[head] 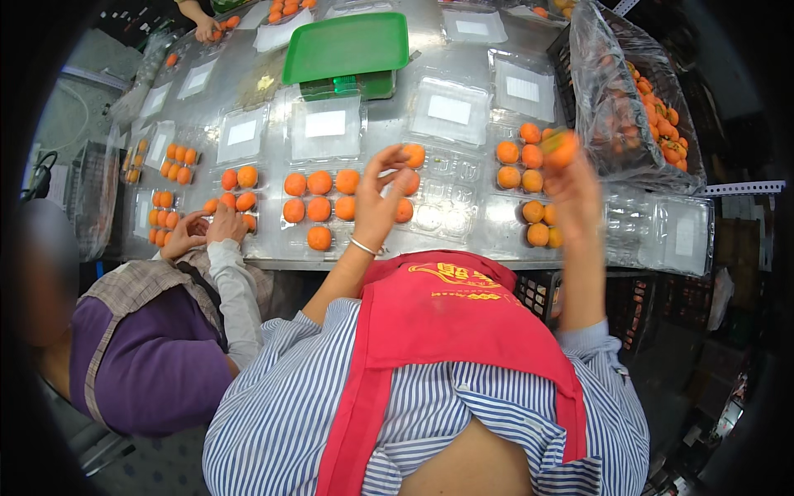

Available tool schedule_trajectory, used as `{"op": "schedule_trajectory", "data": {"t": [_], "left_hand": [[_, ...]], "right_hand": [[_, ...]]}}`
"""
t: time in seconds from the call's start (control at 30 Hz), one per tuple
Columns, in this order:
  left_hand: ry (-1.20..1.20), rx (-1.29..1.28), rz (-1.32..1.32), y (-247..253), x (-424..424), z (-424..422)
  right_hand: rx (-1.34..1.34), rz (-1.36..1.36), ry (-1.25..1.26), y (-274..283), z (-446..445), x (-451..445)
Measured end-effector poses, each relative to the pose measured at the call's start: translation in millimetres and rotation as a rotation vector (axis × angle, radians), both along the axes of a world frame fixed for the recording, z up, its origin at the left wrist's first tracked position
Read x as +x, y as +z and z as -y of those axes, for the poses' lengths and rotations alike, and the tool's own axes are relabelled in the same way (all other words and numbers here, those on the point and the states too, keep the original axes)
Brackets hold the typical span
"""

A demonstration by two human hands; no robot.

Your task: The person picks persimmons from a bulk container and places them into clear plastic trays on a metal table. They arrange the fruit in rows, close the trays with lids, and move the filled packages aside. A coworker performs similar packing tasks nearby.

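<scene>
My left hand (377,201), with a bracelet at the wrist, is at a clear plastic clamshell tray (443,198) that has fruit in its left cells and empty cells to the right. Its fingers are at an orange persimmon (407,183); whether they grip it cannot be told. Another persimmon (414,155) lies just above that one. My right hand (574,180), blurred, holds a persimmon (560,149) with a greenish top, raised over the group of persimmons (531,156) at the right. More persimmons (319,182) stand in rows left of my left hand.
A plastic-lined crate (657,161) of persimmons stands at the right. A green tray (347,46) rests on a scale at the back. Open clamshells (450,110) with white pads line the table. At the left a co-worker's hands (208,229) handle fruit; another person's hand (206,28) is at the far left.
</scene>
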State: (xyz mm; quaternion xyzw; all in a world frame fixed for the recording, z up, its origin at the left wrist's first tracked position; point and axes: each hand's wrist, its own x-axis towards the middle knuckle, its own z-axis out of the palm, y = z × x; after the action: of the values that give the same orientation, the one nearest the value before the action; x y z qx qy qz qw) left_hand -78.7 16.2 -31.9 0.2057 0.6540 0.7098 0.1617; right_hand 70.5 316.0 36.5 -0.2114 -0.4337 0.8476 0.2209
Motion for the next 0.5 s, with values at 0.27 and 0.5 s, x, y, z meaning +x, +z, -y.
{"op": "schedule_trajectory", "data": {"t": [0.27,0.5], "left_hand": [[0.101,-0.204,0.343,-86,1,12],[0.028,-0.177,0.628,-109,9,27]], "right_hand": [[0.360,-0.105,-0.262,-1,-109,-37],[1.378,0.176,0.334,-110,107,-87]]}}
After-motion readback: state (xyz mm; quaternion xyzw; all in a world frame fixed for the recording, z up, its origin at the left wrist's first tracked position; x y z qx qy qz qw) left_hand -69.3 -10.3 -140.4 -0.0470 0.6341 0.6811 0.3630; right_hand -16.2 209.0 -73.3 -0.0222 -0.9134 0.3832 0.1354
